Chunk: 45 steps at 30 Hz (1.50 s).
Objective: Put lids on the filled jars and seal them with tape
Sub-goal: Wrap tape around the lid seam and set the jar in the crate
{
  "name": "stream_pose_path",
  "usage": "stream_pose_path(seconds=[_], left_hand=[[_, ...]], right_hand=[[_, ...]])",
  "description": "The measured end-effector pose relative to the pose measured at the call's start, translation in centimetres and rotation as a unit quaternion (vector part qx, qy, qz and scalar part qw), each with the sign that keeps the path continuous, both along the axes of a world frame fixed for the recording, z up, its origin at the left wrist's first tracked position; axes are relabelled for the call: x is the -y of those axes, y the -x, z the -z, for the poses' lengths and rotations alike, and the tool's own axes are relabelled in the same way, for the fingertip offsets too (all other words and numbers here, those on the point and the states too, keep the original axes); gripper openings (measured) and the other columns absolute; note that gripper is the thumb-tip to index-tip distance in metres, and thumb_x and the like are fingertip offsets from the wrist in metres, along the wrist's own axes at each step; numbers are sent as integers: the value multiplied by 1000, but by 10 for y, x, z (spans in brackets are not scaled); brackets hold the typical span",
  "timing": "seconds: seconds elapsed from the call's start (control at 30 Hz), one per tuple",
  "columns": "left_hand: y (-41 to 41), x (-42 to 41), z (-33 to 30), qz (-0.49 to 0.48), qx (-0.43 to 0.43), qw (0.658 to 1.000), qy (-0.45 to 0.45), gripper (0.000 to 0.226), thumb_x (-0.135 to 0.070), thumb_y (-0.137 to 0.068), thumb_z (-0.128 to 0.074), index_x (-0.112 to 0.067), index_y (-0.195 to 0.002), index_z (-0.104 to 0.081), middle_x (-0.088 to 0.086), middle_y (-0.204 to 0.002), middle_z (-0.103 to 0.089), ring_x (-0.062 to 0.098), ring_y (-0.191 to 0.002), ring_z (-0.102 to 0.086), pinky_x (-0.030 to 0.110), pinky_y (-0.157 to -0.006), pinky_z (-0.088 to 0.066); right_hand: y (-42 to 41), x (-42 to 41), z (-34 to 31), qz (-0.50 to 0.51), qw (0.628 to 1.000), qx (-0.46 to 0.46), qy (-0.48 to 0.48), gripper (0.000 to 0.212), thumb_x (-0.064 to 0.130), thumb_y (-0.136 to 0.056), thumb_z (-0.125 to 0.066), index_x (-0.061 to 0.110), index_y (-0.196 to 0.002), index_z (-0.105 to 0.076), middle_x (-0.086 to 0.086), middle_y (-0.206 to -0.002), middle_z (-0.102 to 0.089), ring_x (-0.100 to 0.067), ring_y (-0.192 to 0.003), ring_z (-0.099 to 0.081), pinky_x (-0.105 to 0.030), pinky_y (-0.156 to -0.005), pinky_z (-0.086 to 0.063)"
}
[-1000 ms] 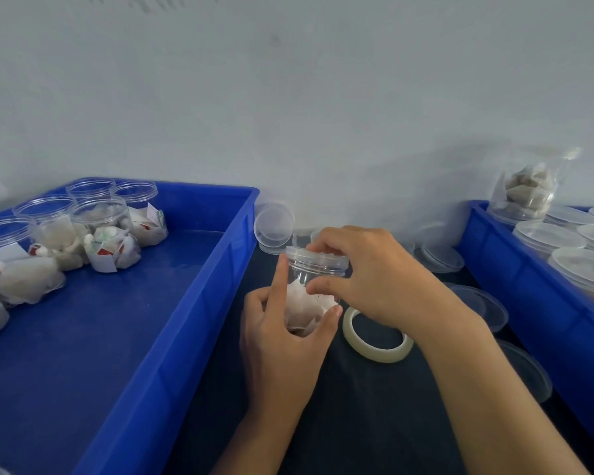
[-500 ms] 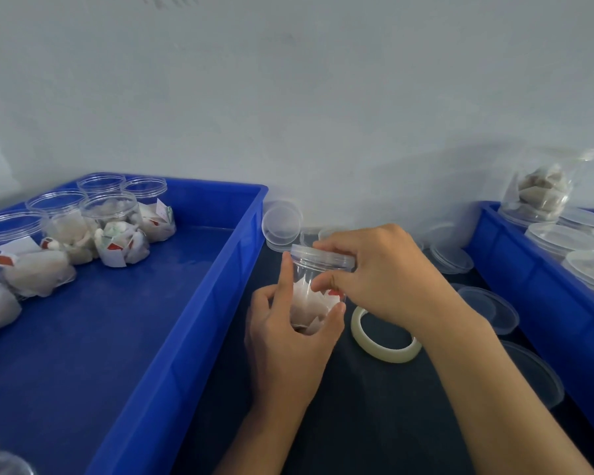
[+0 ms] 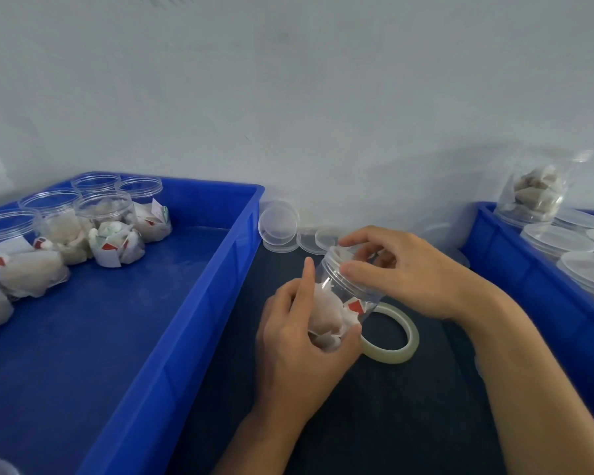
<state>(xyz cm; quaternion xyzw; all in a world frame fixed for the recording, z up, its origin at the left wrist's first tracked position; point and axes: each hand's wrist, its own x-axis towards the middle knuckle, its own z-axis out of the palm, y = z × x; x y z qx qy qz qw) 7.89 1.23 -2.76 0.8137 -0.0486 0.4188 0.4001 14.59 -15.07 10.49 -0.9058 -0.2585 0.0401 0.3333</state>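
A clear plastic jar (image 3: pixel 343 296) filled with white packets is held tilted over the dark table, its top leaning away to the right. My left hand (image 3: pixel 299 347) grips its lower body, index finger stretched up along the side. My right hand (image 3: pixel 405 272) pinches the clear lid (image 3: pixel 340 260) on the jar's mouth with thumb and fingers. A roll of clear tape (image 3: pixel 396 341) lies flat on the table just right of the jar, partly behind it.
A blue bin (image 3: pixel 199 303) on the left holds several filled open jars (image 3: pixel 107 228). Loose lids (image 3: pixel 278 228) lie by the wall. A second blue bin (image 3: pixel 515 269) on the right holds lidded jars, with a filled jar (image 3: pixel 535 190) on top.
The jar has tipped from upright to leaning right. My right hand has turned on the lid, fingers spreading over it. The left hand has kept its grip lower down.
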Motion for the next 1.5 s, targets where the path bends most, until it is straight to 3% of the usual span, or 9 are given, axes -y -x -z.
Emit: stream_pose_path(seconds=[0.2, 0.37, 0.47, 0.53, 0.63, 0.77, 1.07, 1.33, 1.5], left_hand=[[9, 0, -9, 58, -51, 994, 80, 98, -56, -77, -69, -24, -165, -38, -32, -125, -56, -8, -122, -57, 9, -96, -45], [10, -5, -7, 145, -72, 971, 177, 82, -47, -78, -66, -38, -157, -46, -19, -118, -72, -1, -117, -67, 11, -89, -52], [8, -9, -8, 237, -77, 941, 230, 73, -42, -84, -63, -25, -154, -53, 2, -116, -77, 25, -107, -75, 35, -85, -61], [6, -10, -8, 275, -79, 927, 243, 66, -41, -89, -60, -16, -149, -57, 12, -109, -77, 30, -98, -75, 40, -81, -59], [5, -11, -7, 312, -90, 912, 253, 61, -39, -92, -59, -14, -147, -58, 16, -102, -76, 33, -88, -73, 42, -76, -57], [2, -10, -3, 288, -96, 920, 246, 63, -41, -89, -60, -21, -149, -58, 14, -103, -76, 30, -91, -74, 38, -79, -55], [3, -8, -1, 242, -90, 941, 220, 70, -42, -85, -63, -31, -154, -54, 1, -120, -74, 27, -113, -72, 34, -88, -61], [3, -12, -3, 299, -104, 910, 267, 68, -40, -89, -61, -21, -154, -52, 21, -112, -75, 42, -100, -72, 61, -85, -57], [4, -10, -5, 335, -122, 894, 272, 64, -37, -92, -59, -18, -153, -53, 26, -109, -73, 53, -98, -69, 74, -82, -52]], right_hand=[[3, 7, -5, -74, 994, -24, -81, 42, 42, -81, -70, 49, -122, -68, 17, -119, -70, -9, -113, -65, -38, -104, -54], [3, 13, -4, -137, 981, -53, -127, 51, 20, -80, -69, 36, -128, -70, 9, -131, -71, -11, -127, -62, -40, -112, -49], [2, 17, -2, -181, 967, -73, -165, 51, 8, -82, -66, 22, -132, -68, 1, -135, -70, -18, -132, -61, -38, -112, -48], [-1, 20, 1, -198, 960, -82, -181, 52, 3, -83, -64, 17, -133, -68, -4, -137, -69, -24, -134, -61, -44, -115, -46], [-3, 23, 3, -203, 953, -88, -208, 51, 2, -83, -63, 18, -131, -70, -6, -139, -68, -26, -135, -59, -53, -116, -46], [-2, 25, 1, -205, 951, -92, -212, 53, 0, -84, -64, 21, -132, -69, -2, -143, -66, -20, -141, -55, -50, -120, -41], [2, 23, -4, -191, 966, -96, -147, 59, 4, -81, -66, 22, -137, -66, 8, -140, -67, -7, -139, -56, -41, -120, -43], [-7, 26, 9, -240, 939, -160, -188, 60, -3, -87, -59, 14, -144, -61, -5, -150, -61, -22, -146, -51, -50, -123, -37], [-9, 33, 9, -259, 933, -181, -171, 62, -3, -89, -57, 11, -149, -56, -5, -154, -58, -21, -148, -48, -40, -124, -35]])
